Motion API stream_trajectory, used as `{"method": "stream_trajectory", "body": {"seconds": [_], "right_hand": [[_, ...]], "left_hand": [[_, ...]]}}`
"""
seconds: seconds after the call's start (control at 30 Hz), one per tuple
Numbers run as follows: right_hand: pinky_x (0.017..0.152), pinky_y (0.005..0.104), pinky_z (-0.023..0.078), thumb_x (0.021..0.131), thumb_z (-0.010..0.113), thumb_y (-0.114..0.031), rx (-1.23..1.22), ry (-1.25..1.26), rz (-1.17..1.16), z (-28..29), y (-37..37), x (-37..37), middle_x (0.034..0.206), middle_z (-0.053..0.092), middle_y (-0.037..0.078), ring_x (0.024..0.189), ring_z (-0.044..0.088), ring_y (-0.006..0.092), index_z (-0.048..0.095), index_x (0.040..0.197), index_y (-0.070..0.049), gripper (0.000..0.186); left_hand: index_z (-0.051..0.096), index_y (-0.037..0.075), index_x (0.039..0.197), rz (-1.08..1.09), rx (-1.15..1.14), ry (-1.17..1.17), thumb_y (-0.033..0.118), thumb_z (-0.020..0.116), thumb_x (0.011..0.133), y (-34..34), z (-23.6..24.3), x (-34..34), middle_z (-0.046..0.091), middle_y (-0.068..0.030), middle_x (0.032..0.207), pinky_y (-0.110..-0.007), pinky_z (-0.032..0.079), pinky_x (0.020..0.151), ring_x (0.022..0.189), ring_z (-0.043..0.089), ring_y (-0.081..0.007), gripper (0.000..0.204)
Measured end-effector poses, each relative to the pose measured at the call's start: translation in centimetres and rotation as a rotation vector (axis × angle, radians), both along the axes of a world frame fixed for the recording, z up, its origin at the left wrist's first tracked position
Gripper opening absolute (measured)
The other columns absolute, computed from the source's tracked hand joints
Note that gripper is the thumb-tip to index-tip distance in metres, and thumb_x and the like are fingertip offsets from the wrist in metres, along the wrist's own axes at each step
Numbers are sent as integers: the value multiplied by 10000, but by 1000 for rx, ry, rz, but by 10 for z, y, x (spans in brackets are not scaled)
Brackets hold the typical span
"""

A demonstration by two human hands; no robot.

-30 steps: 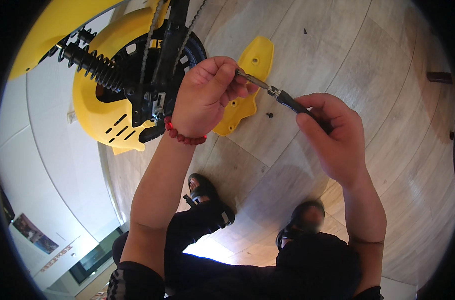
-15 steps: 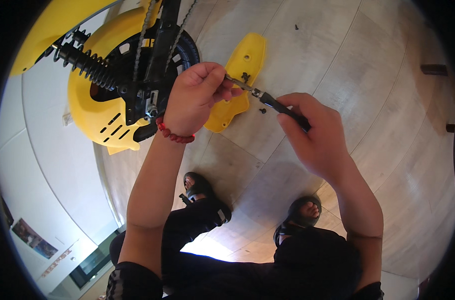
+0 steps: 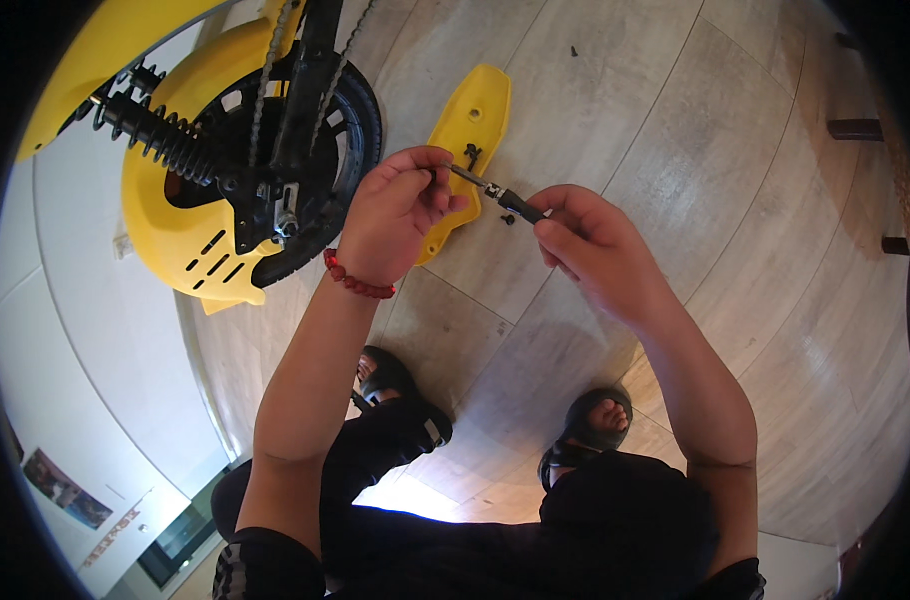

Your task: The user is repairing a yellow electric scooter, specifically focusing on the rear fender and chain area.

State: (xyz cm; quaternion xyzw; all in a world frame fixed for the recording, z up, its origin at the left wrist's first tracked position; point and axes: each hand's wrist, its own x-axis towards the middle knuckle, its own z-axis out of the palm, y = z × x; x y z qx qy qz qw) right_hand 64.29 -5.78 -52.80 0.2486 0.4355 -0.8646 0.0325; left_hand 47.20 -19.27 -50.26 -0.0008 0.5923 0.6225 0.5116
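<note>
The left hand (image 3: pixel 393 208) pinches the tip end of a black-handled screwdriver (image 3: pixel 492 190) and the right hand (image 3: pixel 597 246) pinches its handle (image 3: pixel 522 208), the tool held up across the right edge of a yellow cover (image 3: pixel 487 95) lying on the plank floor (image 3: pixel 675 210)

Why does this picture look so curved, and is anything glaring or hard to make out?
In the head view, fisheye distortion bows the white panels and the floor seams near the dark rim; also there, a bright glare patch shows beside the black trousers, and the tip of the tool is hard to make out at the left hand.
</note>
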Motion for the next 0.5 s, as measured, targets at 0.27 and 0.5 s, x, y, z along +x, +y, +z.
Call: {"method": "stream_trajectory", "body": {"seconds": [0.27,0.5], "right_hand": [[573,206,378,848,507,-105,172,-126,237,-8,0,2,670,481,-6,624,452,70,518,1004,2,189],[529,224,374,859,486,-131,-70,-106,294,-28,-8,7,654,486,4,568,435,85,489,1020,-27,192]], "left_hand": [[502,-24,994,-60,-128,-17,49,356,844,-15,-15,12,496,-38,749,-322,480,747,629,480,-105,222],[497,-22,1006,143,8,-152,56,369,847,-15,-24,29,509,-40,728,-334,455,778,663,482,-124,219]]}}
